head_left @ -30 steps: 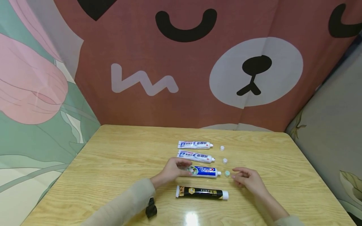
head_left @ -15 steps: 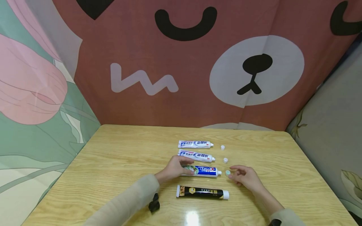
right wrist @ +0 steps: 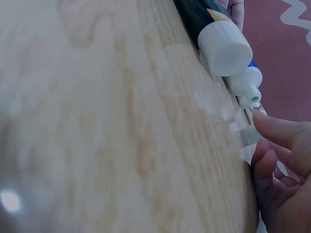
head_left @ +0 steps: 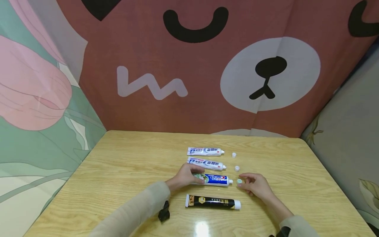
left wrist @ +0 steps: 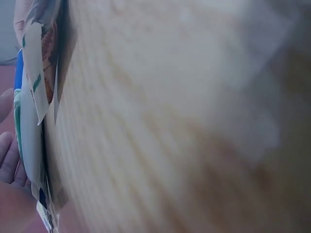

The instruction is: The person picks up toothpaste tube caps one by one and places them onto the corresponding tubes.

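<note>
Now my left hand (head_left: 184, 175) holds the blue tube (head_left: 216, 179), its red lettering apparently "Crest", mid-tabletop. My right thumb and forefinger narrow about the mint cap (head_left: 239, 181) beside its nozzle; whether they pinch it, I can't tell. Nearer the tabletop's front edge lies a black tube (head_left: 211, 201), gold Chinese characters, white cap on. Towards the back edge, two white tubes (head_left: 207, 163) with blue Chinese characters, two white caps (head_left: 237, 168) alongside.
</note>
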### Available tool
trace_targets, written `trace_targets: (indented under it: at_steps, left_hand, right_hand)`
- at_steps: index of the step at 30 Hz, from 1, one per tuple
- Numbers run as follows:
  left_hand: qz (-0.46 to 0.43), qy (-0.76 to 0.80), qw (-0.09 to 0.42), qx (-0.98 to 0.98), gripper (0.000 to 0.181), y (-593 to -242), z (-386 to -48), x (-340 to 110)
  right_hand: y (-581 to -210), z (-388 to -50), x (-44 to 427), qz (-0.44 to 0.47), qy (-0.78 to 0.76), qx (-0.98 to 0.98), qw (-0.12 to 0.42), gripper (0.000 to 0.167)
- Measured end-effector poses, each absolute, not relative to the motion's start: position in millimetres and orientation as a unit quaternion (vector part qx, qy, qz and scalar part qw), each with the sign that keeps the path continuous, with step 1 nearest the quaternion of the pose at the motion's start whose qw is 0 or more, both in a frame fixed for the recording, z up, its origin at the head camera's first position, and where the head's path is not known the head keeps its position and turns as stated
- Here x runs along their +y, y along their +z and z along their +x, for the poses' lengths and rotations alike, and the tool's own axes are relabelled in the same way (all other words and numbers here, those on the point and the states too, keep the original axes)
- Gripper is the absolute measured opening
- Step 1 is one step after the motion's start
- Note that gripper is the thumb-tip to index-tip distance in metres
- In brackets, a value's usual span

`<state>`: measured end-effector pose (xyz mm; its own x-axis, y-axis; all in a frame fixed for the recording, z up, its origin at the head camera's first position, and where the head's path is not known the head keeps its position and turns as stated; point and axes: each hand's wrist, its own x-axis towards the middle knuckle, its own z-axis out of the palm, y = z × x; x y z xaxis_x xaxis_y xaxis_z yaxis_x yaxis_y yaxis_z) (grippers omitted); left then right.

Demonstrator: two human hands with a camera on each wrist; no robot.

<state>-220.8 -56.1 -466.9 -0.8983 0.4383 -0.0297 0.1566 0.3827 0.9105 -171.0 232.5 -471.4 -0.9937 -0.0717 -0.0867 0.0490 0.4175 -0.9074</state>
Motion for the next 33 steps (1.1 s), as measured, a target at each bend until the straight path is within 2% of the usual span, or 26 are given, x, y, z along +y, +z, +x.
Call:
trace_targets:
  at_steps: [7, 17, 33]
  left_hand:
    - [0.187, 0.52, 0.128, 0.824, 0.043, -466.9, -220.7, -52.3]
    - [0.19, 0.505, 0.145, 0.829, 0.049, -465.6, -220.8, -51.9]
    - [0.189, 0.503, 0.136, 0.832, 0.041, -468.2, -221.0, -50.7]
  right_hand:
    - [-472.0, -171.6, 232.3, -0.018, -0.547, 0.835, 0.056, 0.042]
    - [-470.3, -171.8, 230.0, -0.012, -0.532, 0.845, 0.046, 0.034]
    - [-468.0, -167.0, 227.1, 0.02, -0.547, 0.836, 0.046, 0.032]
